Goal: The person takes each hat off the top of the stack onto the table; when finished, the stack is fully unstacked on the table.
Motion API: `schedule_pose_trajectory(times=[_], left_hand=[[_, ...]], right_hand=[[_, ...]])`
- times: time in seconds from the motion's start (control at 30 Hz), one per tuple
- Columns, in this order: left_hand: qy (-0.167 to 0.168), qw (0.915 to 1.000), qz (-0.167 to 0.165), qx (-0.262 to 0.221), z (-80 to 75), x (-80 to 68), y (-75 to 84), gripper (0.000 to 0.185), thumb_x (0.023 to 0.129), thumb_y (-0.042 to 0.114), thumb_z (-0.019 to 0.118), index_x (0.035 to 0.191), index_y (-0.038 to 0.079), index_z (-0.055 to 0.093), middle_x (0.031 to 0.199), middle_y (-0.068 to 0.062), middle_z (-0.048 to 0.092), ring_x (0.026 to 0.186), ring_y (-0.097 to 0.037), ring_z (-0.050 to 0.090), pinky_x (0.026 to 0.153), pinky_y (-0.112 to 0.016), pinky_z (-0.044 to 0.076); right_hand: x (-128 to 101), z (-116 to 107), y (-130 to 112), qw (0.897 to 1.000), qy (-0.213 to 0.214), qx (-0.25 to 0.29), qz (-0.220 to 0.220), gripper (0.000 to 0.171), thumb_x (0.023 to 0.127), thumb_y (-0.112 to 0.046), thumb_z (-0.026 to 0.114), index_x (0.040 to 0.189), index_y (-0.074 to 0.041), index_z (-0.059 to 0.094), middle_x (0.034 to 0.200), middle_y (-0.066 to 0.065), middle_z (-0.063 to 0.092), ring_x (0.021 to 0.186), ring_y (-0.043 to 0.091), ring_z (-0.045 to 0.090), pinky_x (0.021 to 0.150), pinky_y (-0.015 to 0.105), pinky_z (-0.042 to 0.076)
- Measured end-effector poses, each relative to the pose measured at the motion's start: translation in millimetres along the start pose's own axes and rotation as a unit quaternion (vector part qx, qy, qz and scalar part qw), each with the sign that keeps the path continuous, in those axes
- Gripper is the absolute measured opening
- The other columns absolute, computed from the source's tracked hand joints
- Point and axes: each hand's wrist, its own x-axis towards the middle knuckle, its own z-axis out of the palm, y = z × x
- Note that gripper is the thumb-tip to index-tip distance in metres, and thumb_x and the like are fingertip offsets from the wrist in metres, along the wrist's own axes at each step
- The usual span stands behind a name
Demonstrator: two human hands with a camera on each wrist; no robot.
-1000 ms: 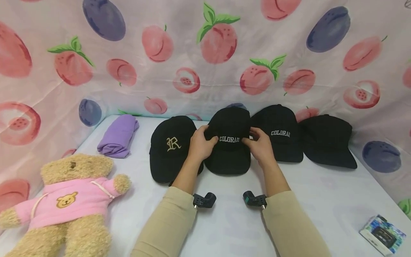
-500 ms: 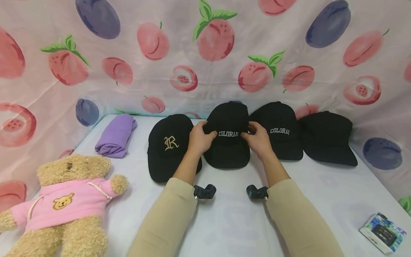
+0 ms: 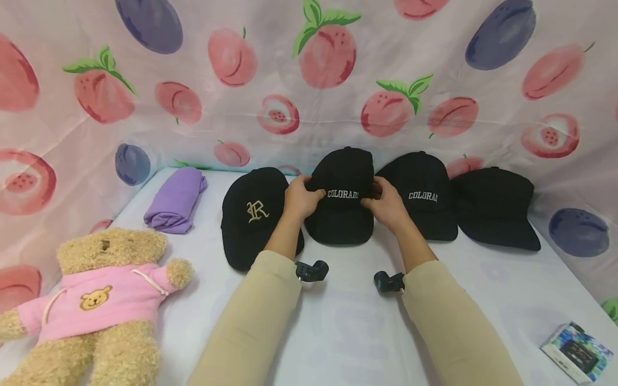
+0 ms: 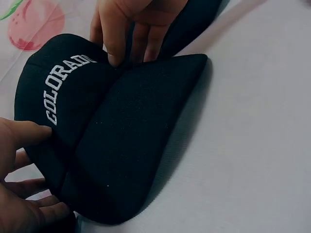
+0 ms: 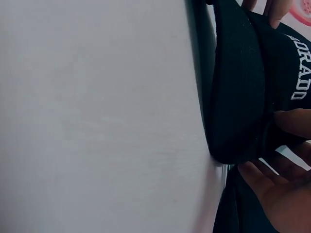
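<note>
Nearest, at the table's (image 3: 338, 332) front: a teddy bear (image 3: 92, 300) in a pink hoodie on the left, a small printed box (image 3: 576, 352) on the right. Farther in, left hand (image 3: 300, 197) and right hand (image 3: 386, 203) gripping the sides of the middle COLORADO cap (image 3: 343, 198), fingers curled round its crown. Flanked by an R cap (image 3: 253, 214) touching its left and a second COLORADO cap (image 3: 422, 195) on its right. Behind, at the back left, folded purple cloth (image 3: 176, 201)
</note>
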Motion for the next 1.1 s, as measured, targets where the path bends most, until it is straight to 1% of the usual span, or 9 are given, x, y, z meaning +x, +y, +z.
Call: schedule_pose_trajectory(times=[0.1, 0.23, 0.47, 0.67, 0.83, 1.1], left_hand=[[-0.002, 1.0, -0.007, 0.004, 2.9, 2.9, 0.4, 0.056, 0.097, 0.022, 0.072, 0.147, 0.007, 0.055, 0.15, -0.014, 0.056, 0.143, -0.034, 0.048, 0.117, -0.045, 0.042], [0.003, 0.9999, -0.012, 0.005, 10.4, 5.9, 0.8, 0.056, 0.097, 0.022, 0.072, 0.148, 0.006, 0.055, 0.15, -0.014, 0.056, 0.142, -0.034, 0.048, 0.117, -0.044, 0.043], [0.044, 0.9988, -0.019, -0.005, 24.8, 7.4, 4.7, 0.054, 0.096, 0.022, 0.072, 0.146, 0.007, 0.057, 0.147, -0.017, 0.052, 0.14, -0.032, 0.047, 0.118, -0.045, 0.039], [0.067, 0.9972, -0.033, -0.003, 29.6, 9.9, 5.7, 0.051, 0.098, 0.023, 0.072, 0.145, 0.01, 0.057, 0.146, -0.016, 0.05, 0.138, -0.031, 0.047, 0.119, -0.046, 0.038], [0.064, 0.9973, -0.034, -0.01, 32.3, 11.0, 4.4, 0.051, 0.098, 0.022, 0.07, 0.146, 0.011, 0.056, 0.147, -0.016, 0.05, 0.138, -0.032, 0.049, 0.118, -0.044, 0.041], [0.049, 0.9986, -0.015, -0.011, 34.3, 8.2, 2.3, 0.057, 0.096, 0.019, 0.07, 0.15, 0.011, 0.052, 0.149, -0.016, 0.051, 0.14, -0.033, 0.047, 0.118, -0.045, 0.039]], right_hand=[[2.5, -0.6, 0.4, 1.0, 0.011, -0.008, 0.002, 0.069, 0.098, -0.007, 0.061, 0.159, 0.001, 0.031, 0.16, 0.027, 0.039, 0.147, 0.044, 0.042, 0.121, 0.051, 0.037], [6.6, -1.9, 4.1, 1.0, 0.014, -0.004, 0.008, 0.07, 0.097, -0.005, 0.061, 0.159, 0.002, 0.03, 0.16, 0.027, 0.04, 0.147, 0.043, 0.043, 0.121, 0.05, 0.037], [11.2, -4.0, 6.4, 1.0, 0.014, 0.011, 0.022, 0.07, 0.098, -0.005, 0.059, 0.16, 0.001, 0.028, 0.162, 0.028, 0.036, 0.149, 0.042, 0.039, 0.121, 0.052, 0.035], [14.7, -4.9, 5.6, 0.999, -0.002, -0.006, 0.032, 0.071, 0.1, -0.009, 0.057, 0.162, -0.001, 0.024, 0.164, 0.027, 0.033, 0.152, 0.041, 0.033, 0.124, 0.053, 0.031], [17.7, -6.1, 4.5, 0.999, -0.015, -0.011, 0.036, 0.071, 0.101, -0.008, 0.055, 0.163, -0.001, 0.022, 0.164, 0.026, 0.032, 0.153, 0.04, 0.031, 0.125, 0.053, 0.029], [18.5, -8.2, 3.7, 0.999, -0.014, 0.018, 0.048, 0.073, 0.1, -0.006, 0.055, 0.164, -0.002, 0.02, 0.164, 0.026, 0.032, 0.152, 0.04, 0.032, 0.124, 0.052, 0.031]])
